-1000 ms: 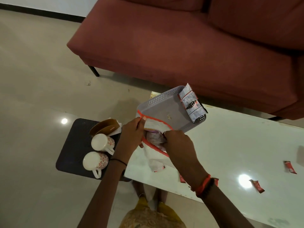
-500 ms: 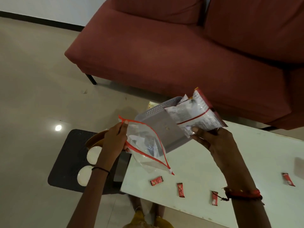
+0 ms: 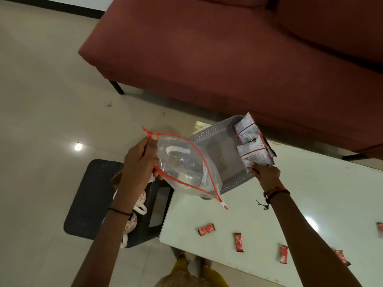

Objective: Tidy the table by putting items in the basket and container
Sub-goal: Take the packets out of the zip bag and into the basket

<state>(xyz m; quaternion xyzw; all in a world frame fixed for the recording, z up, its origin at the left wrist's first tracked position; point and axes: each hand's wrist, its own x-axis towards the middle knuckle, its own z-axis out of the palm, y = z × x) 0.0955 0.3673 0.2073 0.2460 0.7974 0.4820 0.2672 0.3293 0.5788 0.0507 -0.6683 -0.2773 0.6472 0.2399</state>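
Observation:
My left hand holds a clear zip bag with a red seal by its mouth, above the table's left end. A grey perforated basket sits at the white table's far left corner. My right hand grips a white-and-red packet at the basket's right side, touching other white packets that lie there. Several small red sachets, among them one at the front left and an upright sachet to its right, lie along the table's near edge.
A dark low stool to the left of the table carries white floral cups, partly hidden by my left arm. A maroon sofa runs behind the table. Tiled floor lies to the left.
My right hand took a packet out of the zip bag and carried it right and down to the basket's right side. My left hand lifted the bag, which looks nearly empty now.

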